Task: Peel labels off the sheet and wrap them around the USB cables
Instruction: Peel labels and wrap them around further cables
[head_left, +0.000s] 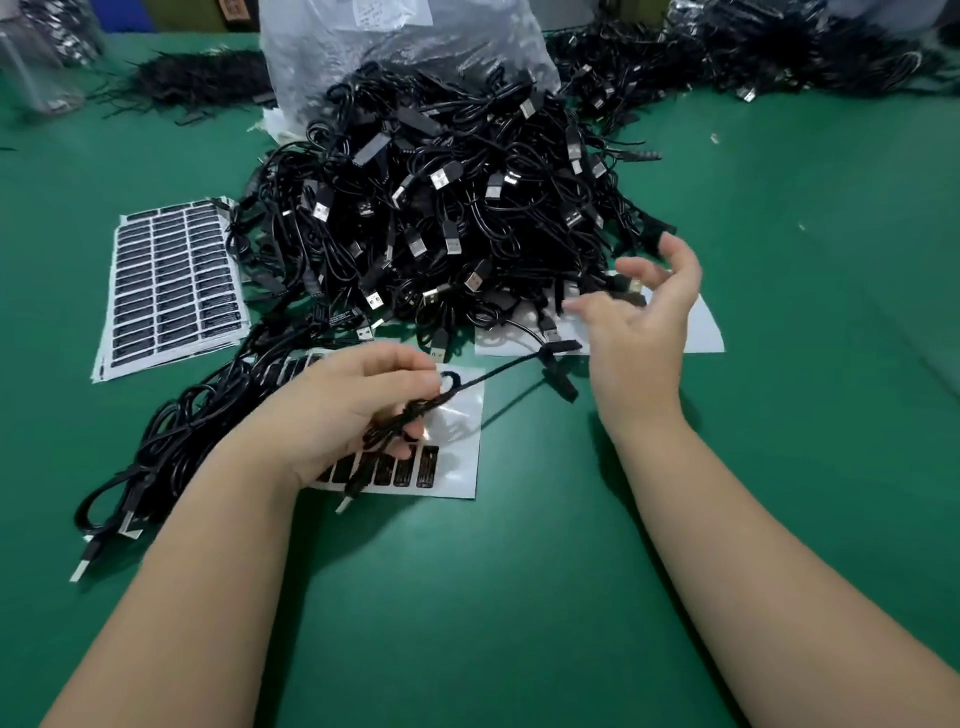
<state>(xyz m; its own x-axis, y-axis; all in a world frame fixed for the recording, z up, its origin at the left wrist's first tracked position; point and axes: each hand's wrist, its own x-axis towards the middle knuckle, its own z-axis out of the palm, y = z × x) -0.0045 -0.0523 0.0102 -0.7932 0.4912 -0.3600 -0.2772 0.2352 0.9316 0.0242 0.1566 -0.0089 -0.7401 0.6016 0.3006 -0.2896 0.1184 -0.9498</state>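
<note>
My left hand (358, 400) grips a coiled black USB cable (498, 370) above a partly used label sheet (457, 447); the cable runs right to a black label flag near its end. A row of black labels (405, 467) remains on that sheet's near edge. My right hand (644, 322) hovers blurred to the right, fingers spread, holding nothing, just in front of the big pile of black USB cables (441, 218).
A stack of full label sheets (171, 280) lies at the left. A row of cables (171, 447) lies beside my left forearm. An empty backing sheet (701, 332) sits under my right hand. A clear plastic bag (395, 47) stands behind the pile; more cable heaps (779, 57) are far right.
</note>
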